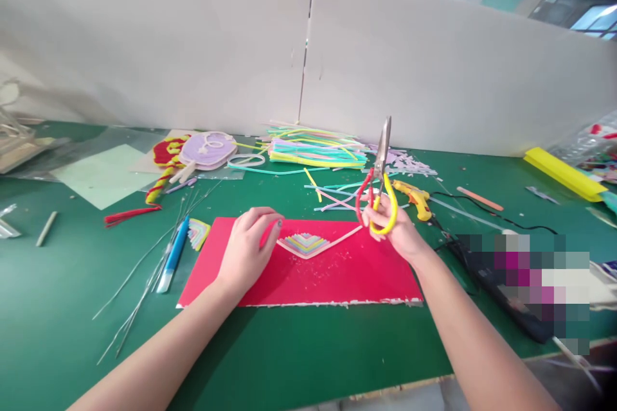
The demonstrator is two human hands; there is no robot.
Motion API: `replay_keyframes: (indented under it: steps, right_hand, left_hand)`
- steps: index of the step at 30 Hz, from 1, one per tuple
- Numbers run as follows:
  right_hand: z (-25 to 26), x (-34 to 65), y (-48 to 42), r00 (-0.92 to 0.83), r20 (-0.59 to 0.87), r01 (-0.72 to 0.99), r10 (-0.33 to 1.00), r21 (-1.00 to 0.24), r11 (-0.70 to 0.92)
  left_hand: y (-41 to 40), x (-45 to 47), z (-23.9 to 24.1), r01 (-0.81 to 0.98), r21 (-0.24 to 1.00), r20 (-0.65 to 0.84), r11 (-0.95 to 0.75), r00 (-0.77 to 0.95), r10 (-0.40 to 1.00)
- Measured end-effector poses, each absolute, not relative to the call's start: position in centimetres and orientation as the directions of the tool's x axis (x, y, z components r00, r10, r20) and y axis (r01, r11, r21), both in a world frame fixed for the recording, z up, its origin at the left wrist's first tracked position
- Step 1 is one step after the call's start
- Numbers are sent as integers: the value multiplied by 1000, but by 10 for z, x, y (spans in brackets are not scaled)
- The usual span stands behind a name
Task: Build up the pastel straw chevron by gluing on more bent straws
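A pair of scissors point(382, 154) with one yellow and one red handle is in my right hand point(388, 221), raised over the right side of a red board point(289, 289). Its blades point up and look closed. My left hand point(248, 244) rests on the board's left part, fingers curled; what they hold, if anything, is hidden. Beside those fingers lies a V-shaped pattern of nested pastel strips point(306, 244). A pale strip point(340, 243) runs along its lower edge, one end sticking out to the upper right, the other reaching my left fingers.
Behind the board lie bundled pastel strips point(315, 153) and a yellow glue gun point(414, 199). On the left are a blue-handled tool point(174, 250), thin wires point(139, 298), a striped pastel piece point(197, 233) and a purple fan shape point(208, 149). A black power strip point(501, 295) lies right.
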State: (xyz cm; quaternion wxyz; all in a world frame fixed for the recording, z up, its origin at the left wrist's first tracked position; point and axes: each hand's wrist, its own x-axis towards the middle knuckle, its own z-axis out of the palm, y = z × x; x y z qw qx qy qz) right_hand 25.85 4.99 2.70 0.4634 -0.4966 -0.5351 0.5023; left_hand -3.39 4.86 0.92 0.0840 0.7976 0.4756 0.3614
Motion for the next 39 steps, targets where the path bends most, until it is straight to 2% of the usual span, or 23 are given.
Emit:
replay_keyframes:
  steps: [3, 6, 11, 17, 21, 24, 26, 29, 32, 36, 39]
  right_hand:
    - [35, 236, 50, -152, 55, -104, 987, -994, 39]
    - [27, 230, 55, -123, 102, -151, 987, -985, 83]
    - [5, 233, 56, 7, -2, -243, 1000, -970, -1]
    - [12, 233, 53, -4, -4, -268, 1000, -963, -5]
    - [18, 230, 52, 9, -7, -297, 1000, -955, -4]
    - [16, 229, 51, 20, -41, -290, 999, -957, -34]
    - [14, 229, 51, 17, -51, -283, 999, -958, -44]
    - [14, 229, 50, 2, -51, -262, 999, -964, -48]
    - [15, 227, 47, -14, -49, -219, 999, -974, -50]
    - [16, 225, 43, -20, -42, -83, 999, -996, -43]
    - [16, 224, 42, -14, -35, 8, 999, -999, -35]
  left_hand:
    - [53, -37, 7, 735, 496, 468, -462, 222, 855]
    - [53, -37, 4, 759, 484, 440, -435, 219, 871]
    - [53, -32, 4, 764, 482, 353, -429, 279, 893]
    - [70, -15, 28, 700, 575, 99, -424, 455, 885]
    - [91, 2, 50, 745, 515, -139, -423, 560, 817]
    - [103, 11, 55, 795, 451, -294, -405, 561, 774]
    - [107, 13, 54, 800, 415, -338, -433, 578, 743]
    - [110, 10, 57, 764, 430, -335, -481, 630, 700]
    - [112, 2, 67, 747, 490, -335, -450, 638, 694]
    - [113, -5, 78, 769, 514, -328, -379, 585, 742]
    - [112, -2, 75, 742, 554, -330, -378, 613, 718]
